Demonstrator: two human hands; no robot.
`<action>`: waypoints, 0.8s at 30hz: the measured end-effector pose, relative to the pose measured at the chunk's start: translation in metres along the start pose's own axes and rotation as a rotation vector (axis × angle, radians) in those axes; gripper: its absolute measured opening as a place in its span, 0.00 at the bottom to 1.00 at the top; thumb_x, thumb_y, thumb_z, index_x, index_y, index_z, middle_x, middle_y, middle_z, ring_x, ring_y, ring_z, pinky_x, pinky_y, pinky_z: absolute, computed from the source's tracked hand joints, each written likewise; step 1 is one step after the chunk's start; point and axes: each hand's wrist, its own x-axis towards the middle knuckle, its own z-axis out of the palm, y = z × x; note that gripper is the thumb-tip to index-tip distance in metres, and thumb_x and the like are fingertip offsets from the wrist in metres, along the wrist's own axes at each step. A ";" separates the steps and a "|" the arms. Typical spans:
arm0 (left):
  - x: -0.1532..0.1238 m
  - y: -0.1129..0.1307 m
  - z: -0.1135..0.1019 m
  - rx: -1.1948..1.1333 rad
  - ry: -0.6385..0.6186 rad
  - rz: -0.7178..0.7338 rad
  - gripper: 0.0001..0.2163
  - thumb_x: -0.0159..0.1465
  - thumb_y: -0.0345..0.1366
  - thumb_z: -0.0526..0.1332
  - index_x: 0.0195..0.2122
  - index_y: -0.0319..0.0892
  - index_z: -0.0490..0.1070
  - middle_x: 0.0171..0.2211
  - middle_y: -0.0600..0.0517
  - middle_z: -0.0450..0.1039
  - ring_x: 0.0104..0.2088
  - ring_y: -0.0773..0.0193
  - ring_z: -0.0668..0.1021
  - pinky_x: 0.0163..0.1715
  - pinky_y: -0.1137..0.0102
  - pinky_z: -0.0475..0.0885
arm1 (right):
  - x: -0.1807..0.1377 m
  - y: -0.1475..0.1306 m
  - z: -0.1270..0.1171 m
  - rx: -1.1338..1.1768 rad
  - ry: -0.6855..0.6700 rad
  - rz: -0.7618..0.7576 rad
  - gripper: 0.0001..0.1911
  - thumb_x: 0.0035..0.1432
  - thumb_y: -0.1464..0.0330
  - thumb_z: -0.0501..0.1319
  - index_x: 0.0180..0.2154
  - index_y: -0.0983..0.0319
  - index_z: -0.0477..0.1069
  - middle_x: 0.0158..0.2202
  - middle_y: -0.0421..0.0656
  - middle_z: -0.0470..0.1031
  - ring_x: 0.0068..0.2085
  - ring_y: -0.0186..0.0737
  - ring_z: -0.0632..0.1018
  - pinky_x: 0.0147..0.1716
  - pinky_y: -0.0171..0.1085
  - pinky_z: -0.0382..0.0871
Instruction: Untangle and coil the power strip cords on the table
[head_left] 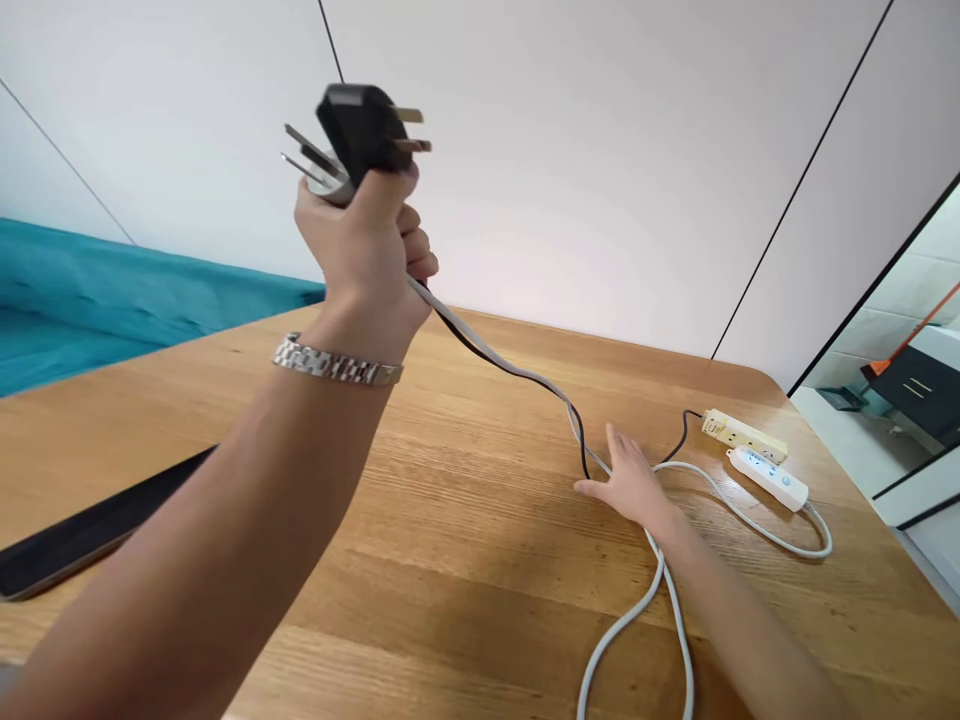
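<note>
My left hand (367, 235) is raised above the table, closed around a black plug (364, 130) and a white plug (330, 187), their prongs sticking out. From that fist a white cord (487, 350) and a black cord (465, 338) run down together to the right. Over the cords on the tabletop lies my right hand (626, 480), fingers spread, touching or just above them; its underside is hidden. Beyond it rest a yellowed power strip (745, 436) with a black cord and a white power strip (769, 478) with a white cord. Loops of white cord hang toward the near edge.
The wooden table (450, 480) stands against a white panelled wall (562, 180). A long dark flat object (97, 525) lies at the left, partly behind my forearm. Past the table are a teal couch (150, 300) at left and a doorway with a dark cabinet (911, 385) at right.
</note>
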 end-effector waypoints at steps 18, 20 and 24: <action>0.060 -0.030 -0.151 0.308 0.210 -0.537 0.16 0.66 0.30 0.56 0.22 0.43 0.52 0.08 0.63 0.45 0.10 0.78 0.47 0.08 0.80 0.42 | 0.014 0.034 -0.052 -0.421 0.058 0.333 0.22 0.65 0.53 0.53 0.38 0.60 0.79 0.37 0.54 0.80 0.41 0.51 0.81 0.35 0.41 0.69; 0.057 -0.049 -0.159 0.369 0.103 -0.633 0.17 0.63 0.33 0.59 0.22 0.43 0.51 0.09 0.63 0.46 0.10 0.79 0.48 0.09 0.81 0.44 | 0.014 0.032 -0.059 -0.385 0.000 0.364 0.25 0.63 0.50 0.53 0.36 0.61 0.79 0.37 0.55 0.80 0.41 0.52 0.80 0.35 0.42 0.68; 0.035 -0.090 -0.165 0.493 -0.058 -0.726 0.21 0.54 0.41 0.69 0.23 0.43 0.53 0.11 0.65 0.48 0.11 0.80 0.49 0.10 0.82 0.44 | 0.014 0.025 -0.070 -0.327 -0.026 0.348 0.22 0.64 0.52 0.52 0.38 0.60 0.78 0.38 0.53 0.80 0.41 0.51 0.80 0.34 0.40 0.66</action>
